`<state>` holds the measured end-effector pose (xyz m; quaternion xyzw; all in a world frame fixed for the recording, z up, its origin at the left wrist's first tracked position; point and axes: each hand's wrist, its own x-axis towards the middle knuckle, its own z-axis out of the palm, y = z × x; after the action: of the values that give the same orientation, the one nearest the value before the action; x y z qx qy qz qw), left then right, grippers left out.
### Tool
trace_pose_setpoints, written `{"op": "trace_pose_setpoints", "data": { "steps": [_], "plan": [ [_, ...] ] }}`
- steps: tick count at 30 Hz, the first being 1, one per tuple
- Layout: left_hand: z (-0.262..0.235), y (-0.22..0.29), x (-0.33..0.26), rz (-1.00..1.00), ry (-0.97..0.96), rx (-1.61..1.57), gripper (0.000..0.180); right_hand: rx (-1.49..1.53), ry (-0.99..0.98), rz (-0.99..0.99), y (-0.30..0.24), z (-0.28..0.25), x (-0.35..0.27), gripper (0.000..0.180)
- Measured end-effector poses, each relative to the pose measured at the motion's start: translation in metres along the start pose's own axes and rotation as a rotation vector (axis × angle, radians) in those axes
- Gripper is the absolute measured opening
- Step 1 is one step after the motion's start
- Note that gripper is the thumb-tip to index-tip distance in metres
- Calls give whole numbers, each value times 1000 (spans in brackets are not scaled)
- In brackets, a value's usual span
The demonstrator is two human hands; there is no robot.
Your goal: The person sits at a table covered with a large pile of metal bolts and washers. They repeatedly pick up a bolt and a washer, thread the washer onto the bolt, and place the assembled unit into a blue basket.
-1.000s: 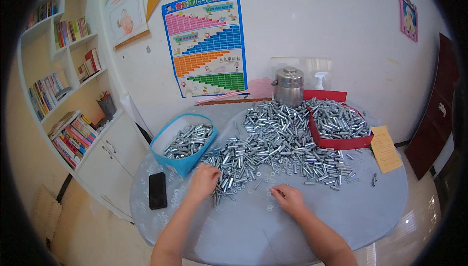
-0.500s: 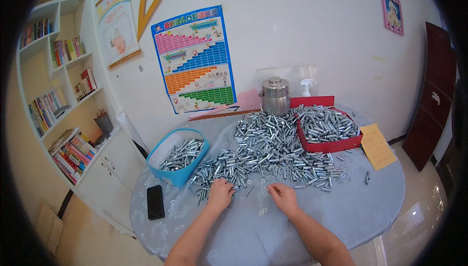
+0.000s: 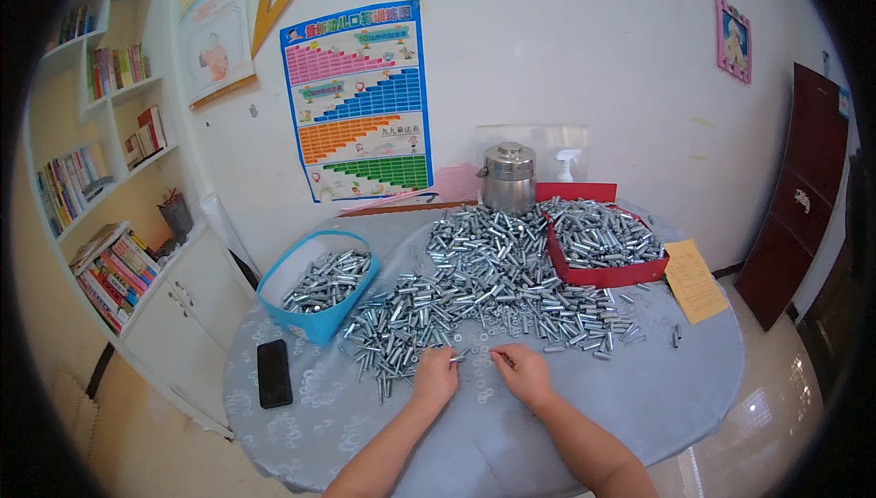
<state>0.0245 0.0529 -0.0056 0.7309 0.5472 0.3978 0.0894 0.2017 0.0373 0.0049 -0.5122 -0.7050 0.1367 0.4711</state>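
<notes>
Both forearms come up from the lower edge and meet near the table's [image 3: 639, 398] front middle, palms down. Left hand [image 3: 435, 373]: fingers curled together, tips pinched on one small metal bolt [image 3: 459, 357] that points toward the other hand. Right hand [image 3: 522, 370]: fingers bent and close together, tips on the cloth just beside a loose washer; whether they grip anything, cannot tell. The hands sit near each other, not touching. Just beyond them, the big heap of bolts [image 3: 493, 279]. Blue basket [image 3: 301, 302] of bolts to the left, red tray [image 3: 602, 272] to the right, black phone [image 3: 274, 372] at left front.
</notes>
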Motion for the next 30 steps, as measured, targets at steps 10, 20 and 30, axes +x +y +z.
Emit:
{"op": "trace_pose_setpoints", "data": {
  "steps": [10, 20, 30],
  "plan": [
    [-13, 2, -25, -315, -43, -701, 17, -161, -155, -502, -8, 10, 0, 22],
    [-17, -9, -29, -513, 41, -967, 15, -113, -326, -493, -8, 21, -6, 18],
    [-15, -12, -33, -618, -96, -1265, 24, 619, -62, 203, -7, 23, -7, 21]
  ]
}}
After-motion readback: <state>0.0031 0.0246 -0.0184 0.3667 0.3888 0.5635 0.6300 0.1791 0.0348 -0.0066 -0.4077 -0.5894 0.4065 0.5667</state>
